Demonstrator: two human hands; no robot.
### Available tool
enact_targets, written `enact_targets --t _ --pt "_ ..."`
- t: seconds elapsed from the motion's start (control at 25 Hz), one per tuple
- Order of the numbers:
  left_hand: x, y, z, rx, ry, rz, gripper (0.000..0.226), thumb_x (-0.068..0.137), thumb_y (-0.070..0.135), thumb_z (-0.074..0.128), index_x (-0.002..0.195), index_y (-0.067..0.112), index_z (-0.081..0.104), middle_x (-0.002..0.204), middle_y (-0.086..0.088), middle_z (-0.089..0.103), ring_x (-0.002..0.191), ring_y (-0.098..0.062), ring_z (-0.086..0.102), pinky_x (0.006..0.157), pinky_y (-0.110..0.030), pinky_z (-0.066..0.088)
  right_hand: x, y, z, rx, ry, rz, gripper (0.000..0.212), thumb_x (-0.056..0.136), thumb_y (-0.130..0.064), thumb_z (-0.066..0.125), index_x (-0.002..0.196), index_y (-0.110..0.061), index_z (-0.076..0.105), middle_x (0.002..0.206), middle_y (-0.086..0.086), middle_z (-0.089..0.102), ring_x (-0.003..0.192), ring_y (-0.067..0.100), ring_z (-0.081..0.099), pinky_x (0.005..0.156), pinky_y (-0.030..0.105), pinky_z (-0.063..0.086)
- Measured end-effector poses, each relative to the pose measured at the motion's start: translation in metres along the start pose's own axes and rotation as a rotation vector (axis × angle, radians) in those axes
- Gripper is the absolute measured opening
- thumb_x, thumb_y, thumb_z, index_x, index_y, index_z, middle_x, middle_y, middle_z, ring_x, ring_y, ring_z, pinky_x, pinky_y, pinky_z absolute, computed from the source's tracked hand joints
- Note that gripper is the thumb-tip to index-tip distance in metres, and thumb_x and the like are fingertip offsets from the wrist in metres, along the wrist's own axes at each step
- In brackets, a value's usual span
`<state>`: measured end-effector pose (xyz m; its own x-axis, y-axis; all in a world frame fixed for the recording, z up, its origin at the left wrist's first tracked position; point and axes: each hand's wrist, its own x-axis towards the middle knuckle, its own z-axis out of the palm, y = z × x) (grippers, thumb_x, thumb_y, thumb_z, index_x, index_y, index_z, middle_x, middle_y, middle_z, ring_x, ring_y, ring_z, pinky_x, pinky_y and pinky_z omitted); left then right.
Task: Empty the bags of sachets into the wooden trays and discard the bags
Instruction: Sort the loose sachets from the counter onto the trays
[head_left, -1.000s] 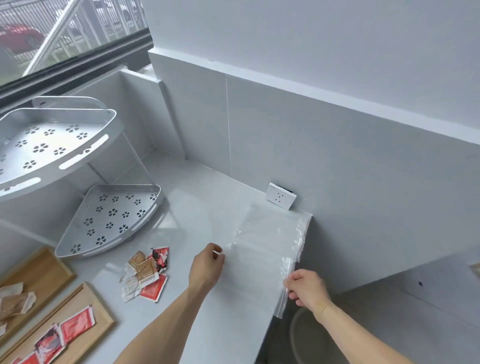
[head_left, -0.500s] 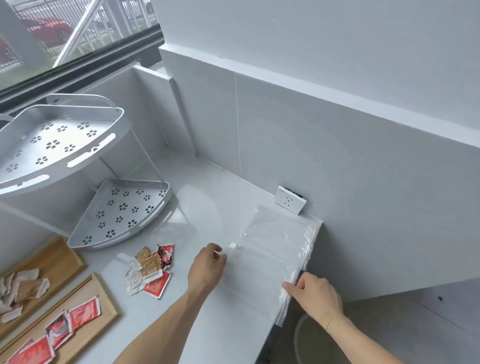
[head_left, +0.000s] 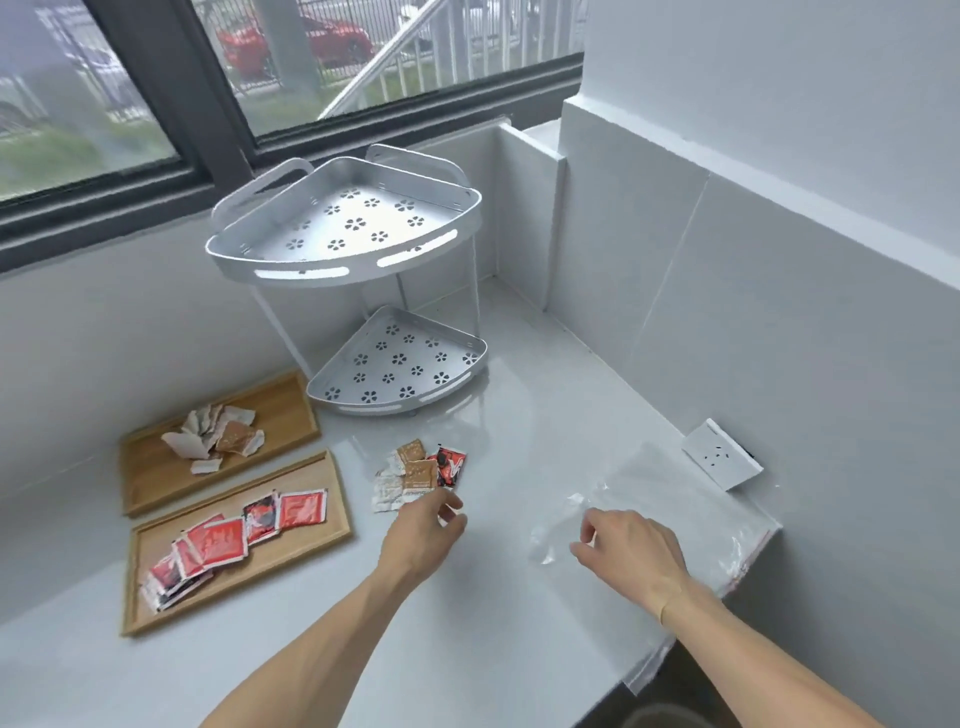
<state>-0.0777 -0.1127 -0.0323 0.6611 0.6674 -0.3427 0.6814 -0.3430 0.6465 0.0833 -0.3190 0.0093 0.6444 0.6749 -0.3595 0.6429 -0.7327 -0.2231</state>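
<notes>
A clear, empty plastic bag (head_left: 670, 493) lies flat at the counter's right corner, its red-striped edge hanging over the side. My right hand (head_left: 631, 551) hovers over the bag's near-left part, fingers apart, holding nothing. My left hand (head_left: 423, 535) reaches toward a small loose pile of brown, white and red sachets (head_left: 418, 473) on the counter, fingertips just short of it, empty. Two wooden trays lie at the left: the far tray (head_left: 291, 405) holds pale and brown sachets, the near tray (head_left: 322, 540) holds red sachets.
A two-tier white corner rack (head_left: 358, 260) stands behind the sachet pile. A white wall socket (head_left: 719, 460) sits on the right wall by the bag. The counter edge drops off at the right, with a round bin rim (head_left: 660, 714) partly showing below.
My view has swung left, bringing both trays into sight. My left hand left the bag and moved toward the loose sachets. My right hand let go of the bag's edge and shifted onto the counter.
</notes>
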Motion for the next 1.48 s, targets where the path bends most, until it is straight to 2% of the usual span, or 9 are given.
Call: enact_targets --t 0.2,0.4,0.52,0.64,0.84,1.0,1.16,1.36,1.48 --pt "-0.008 -0.04 -0.044 0.073 0.067 -0.119 0.022 0.086 0.032 0.059 0.106 0.023 0.065 0.099 0.007 0.069 0.09 -0.019 0.063 0.076 -0.032 0.051 0.044 -0.065 0.007 -0.068 -0.041 -0.219 0.026 0.088 -0.039 0.048 0.105 -0.024 0.061 0.101 -0.005 0.07 0.096 0.019 0.064 0.068 0.029 0.038" --pt "-0.001 -0.057 -0.067 0.129 0.073 -0.209 0.031 0.084 0.035 0.062 0.112 0.023 0.063 0.101 0.008 0.069 0.094 -0.018 0.064 0.078 -0.031 0.051 0.083 -0.11 0.013 -0.102 -0.04 -0.327 0.03 0.09 -0.038 0.052 0.117 -0.027 0.059 0.113 -0.005 0.068 0.105 0.02 0.063 0.079 0.031 0.046" --pt "0.007 -0.053 -0.063 0.206 0.041 -0.19 0.038 0.08 0.043 0.066 0.114 0.026 0.066 0.107 0.007 0.069 0.098 -0.019 0.063 0.077 -0.031 0.05 0.108 -0.122 0.016 -0.092 -0.042 -0.353 0.038 0.092 -0.032 0.053 0.13 -0.028 0.054 0.12 0.0 0.061 0.11 0.024 0.06 0.083 0.035 0.05" --pt "0.013 -0.043 -0.043 0.343 0.053 -0.147 0.041 0.077 0.05 0.065 0.111 0.029 0.069 0.111 0.001 0.069 0.107 -0.023 0.056 0.085 -0.037 0.048 0.132 -0.128 0.022 -0.103 -0.074 -0.365 0.045 0.093 -0.028 0.054 0.137 -0.03 0.047 0.13 0.004 0.052 0.119 0.027 0.05 0.087 0.039 0.048" --pt "0.024 -0.032 -0.017 0.462 0.097 -0.153 0.049 0.084 0.052 0.06 0.123 0.022 0.058 0.122 -0.005 0.06 0.118 -0.028 0.049 0.095 -0.043 0.037 0.154 -0.136 0.03 -0.135 -0.142 -0.382 0.059 0.09 -0.037 0.059 0.145 -0.036 0.037 0.145 0.002 0.04 0.128 0.028 0.042 0.097 0.043 0.046" --pt "0.027 -0.033 -0.012 0.468 0.124 -0.151 0.048 0.085 0.047 0.062 0.123 0.019 0.056 0.124 -0.006 0.057 0.117 -0.029 0.049 0.092 -0.041 0.038 0.159 -0.141 0.03 -0.131 -0.159 -0.377 0.058 0.087 -0.041 0.063 0.14 -0.032 0.044 0.138 0.003 0.045 0.124 0.027 0.043 0.094 0.042 0.047" --pt "0.026 -0.032 -0.018 0.323 0.108 -0.208 0.043 0.081 0.041 0.065 0.115 0.016 0.054 0.118 -0.007 0.056 0.111 -0.029 0.051 0.084 -0.04 0.043 0.154 -0.144 0.033 -0.046 -0.155 -0.275 0.056 0.073 -0.048 0.073 0.12 -0.023 0.054 0.123 0.002 0.05 0.116 0.025 0.047 0.086 0.039 0.048" --pt "0.017 -0.035 -0.022 0.047 0.013 -0.353 0.034 0.077 0.031 0.065 0.098 0.018 0.041 0.099 -0.009 0.069 0.087 -0.031 0.063 0.068 -0.038 0.048 0.14 -0.145 0.043 0.191 -0.191 -0.152 0.059 0.064 -0.042 0.08 0.105 -0.019 0.046 0.107 0.0 0.057 0.098 0.026 0.06 0.069 0.034 0.043" --pt "0.015 -0.036 -0.028 -0.1 -0.014 -0.403 0.034 0.077 0.038 0.066 0.098 0.022 0.044 0.093 -0.005 0.069 0.083 -0.027 0.062 0.066 -0.035 0.047 0.136 -0.14 0.048 0.338 -0.247 -0.088 0.053 0.066 -0.036 0.079 0.103 -0.023 0.043 0.097 0.0 0.065 0.09 0.024 0.062 0.069 0.034 0.045"
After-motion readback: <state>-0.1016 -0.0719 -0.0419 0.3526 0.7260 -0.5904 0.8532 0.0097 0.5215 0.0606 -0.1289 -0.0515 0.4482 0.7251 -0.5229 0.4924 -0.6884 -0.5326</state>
